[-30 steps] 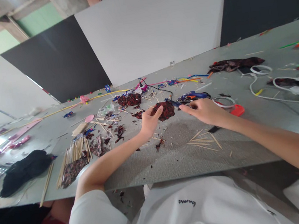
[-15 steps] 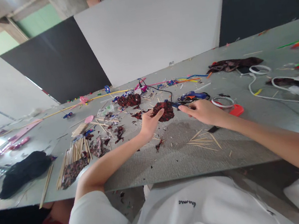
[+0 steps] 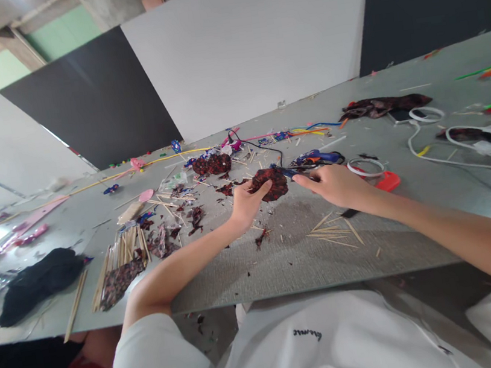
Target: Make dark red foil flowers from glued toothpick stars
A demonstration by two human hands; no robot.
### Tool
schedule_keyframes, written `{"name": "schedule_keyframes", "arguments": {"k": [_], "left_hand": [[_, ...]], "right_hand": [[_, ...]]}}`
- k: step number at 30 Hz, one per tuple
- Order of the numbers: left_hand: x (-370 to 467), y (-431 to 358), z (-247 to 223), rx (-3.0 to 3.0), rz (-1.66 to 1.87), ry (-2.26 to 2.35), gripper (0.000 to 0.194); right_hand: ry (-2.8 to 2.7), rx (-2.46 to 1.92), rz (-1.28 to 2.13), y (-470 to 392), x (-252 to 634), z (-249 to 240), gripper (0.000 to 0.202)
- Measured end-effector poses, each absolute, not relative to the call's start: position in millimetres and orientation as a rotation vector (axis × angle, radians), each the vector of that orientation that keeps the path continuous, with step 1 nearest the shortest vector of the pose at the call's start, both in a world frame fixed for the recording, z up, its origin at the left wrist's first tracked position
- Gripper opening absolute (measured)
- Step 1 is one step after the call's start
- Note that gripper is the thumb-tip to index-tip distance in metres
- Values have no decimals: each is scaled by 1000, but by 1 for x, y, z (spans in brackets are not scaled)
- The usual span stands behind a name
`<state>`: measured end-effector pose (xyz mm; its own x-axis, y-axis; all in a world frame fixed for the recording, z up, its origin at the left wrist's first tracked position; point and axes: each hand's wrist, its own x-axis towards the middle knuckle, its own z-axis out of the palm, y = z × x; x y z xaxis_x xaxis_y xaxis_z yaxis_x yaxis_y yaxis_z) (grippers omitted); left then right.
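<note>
Between the thumb and fingers of my left hand is a round, bunched piece of dark red-and-black patterned cloth, held above the table. My right hand is closed around a slim dark blue tool, whose tip meets the cloth's right edge; the fingers hide most of it, so its kind is unclear. A black cord runs close to its tip. Just behind lie two similar cloth bunches. Dark cloth scraps are scattered left of my left hand.
Thin wooden sticks lie in front of my right hand. More sticks in a bag are at left, near a black cloth bundle. A blue-and-orange tool, a white ring and a white cable lie to the right.
The cloth bunch has turned slightly in my left hand and shows more of its face. My right hand has shifted very little, with the tool still at the cloth's edge.
</note>
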<state>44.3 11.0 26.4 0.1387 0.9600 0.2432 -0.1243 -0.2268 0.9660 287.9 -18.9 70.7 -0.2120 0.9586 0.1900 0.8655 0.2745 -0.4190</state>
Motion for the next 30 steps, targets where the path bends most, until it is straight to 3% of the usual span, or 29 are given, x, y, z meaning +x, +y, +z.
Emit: {"name": "schedule_keyframes", "arguments": {"k": [13, 30], "left_hand": [[43, 16, 23, 1341, 1269, 968, 44], [34, 9, 49, 1583, 881, 1002, 27]], "right_hand": [[-2077, -1657, 227, -15, 292, 73, 72], [-2155, -1578, 60, -10, 301, 78, 63]]}}
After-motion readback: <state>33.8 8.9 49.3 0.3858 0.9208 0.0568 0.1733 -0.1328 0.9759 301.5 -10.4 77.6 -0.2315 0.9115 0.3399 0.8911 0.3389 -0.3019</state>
